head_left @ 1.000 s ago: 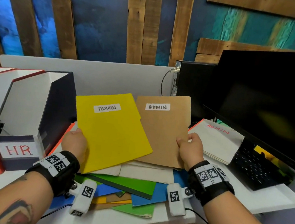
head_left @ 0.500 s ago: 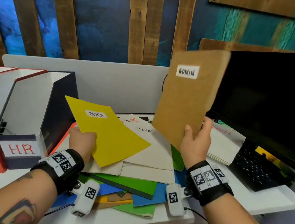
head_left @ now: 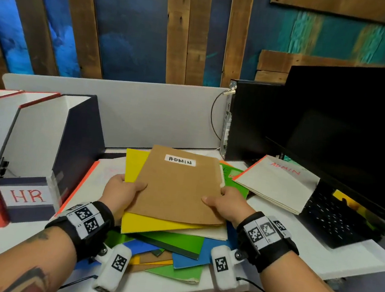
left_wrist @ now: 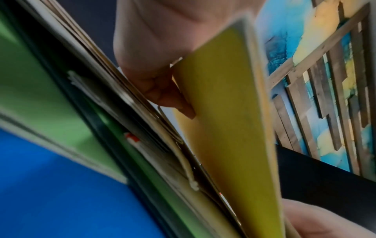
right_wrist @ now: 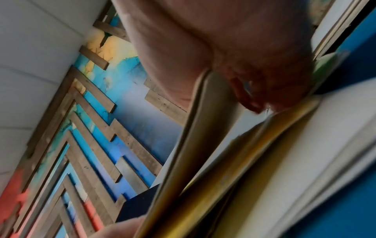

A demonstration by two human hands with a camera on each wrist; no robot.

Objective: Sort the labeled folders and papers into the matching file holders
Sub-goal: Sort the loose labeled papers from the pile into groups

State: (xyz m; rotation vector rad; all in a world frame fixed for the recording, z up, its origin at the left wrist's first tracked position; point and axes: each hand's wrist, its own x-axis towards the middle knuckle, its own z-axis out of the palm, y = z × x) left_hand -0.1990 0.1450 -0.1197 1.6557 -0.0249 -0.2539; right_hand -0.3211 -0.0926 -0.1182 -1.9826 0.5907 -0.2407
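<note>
Hands gripping stacked folders: left hand (head_left: pixel 123 189) at 9 o'clock, right hand (head_left: pixel 225 203) at 3; brown ADMIN folder (head_left: pixel 177 189) atop yellow folder (head_left: pixel 151 224).

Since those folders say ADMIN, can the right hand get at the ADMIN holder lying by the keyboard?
Probably yes: the ADMIN holder lies just right of the right hand, nothing between them, but that hand first has to release its grip on the brown folder.

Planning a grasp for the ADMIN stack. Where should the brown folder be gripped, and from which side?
Grip the brown folder at its near corners, from the person's side. It lies flat on the yellow folder, so a thumb fits on top and fingers slide beneath. The left hand and right hand pinch it roughly this way; the far edge faces the divider.
</note>
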